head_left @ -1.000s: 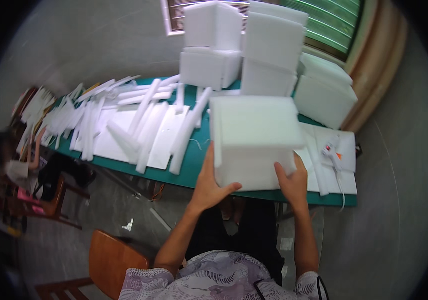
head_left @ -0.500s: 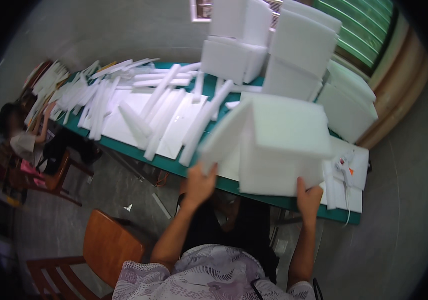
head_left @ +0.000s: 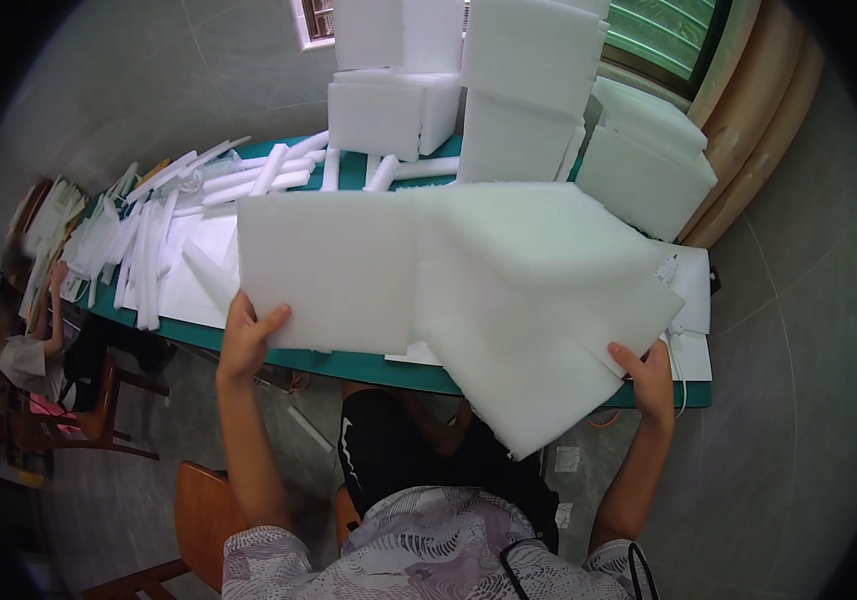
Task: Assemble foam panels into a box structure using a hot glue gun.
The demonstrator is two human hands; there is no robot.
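Both hands hold a large white foam piece (head_left: 334,265) made of flat panels set at angles, raised in front of me over the near edge of the table. My left hand (head_left: 252,338) pinches the lower left corner of its flat left panel, thumb on the front face. At the lower right edge my right hand (head_left: 649,378) grips another panel, thumb in front and fingers behind. One corner of the foam points down toward my lap. Behind its right side, a white glue gun is mostly hidden; its white cord (head_left: 684,385) hangs over the table edge.
White foam strips (head_left: 149,250) are heaped on the left of the green table (head_left: 369,368). Stacked foam boxes (head_left: 524,135) stand at the back by the window. A seated person (head_left: 34,355) works at the far left. A wooden chair (head_left: 211,520) stands at my lower left.
The foam piece has turned and spread wider, its left panel now facing me and a corner pointing down. My left hand moved left and up; my right hand shifted slightly right. The view shifted.
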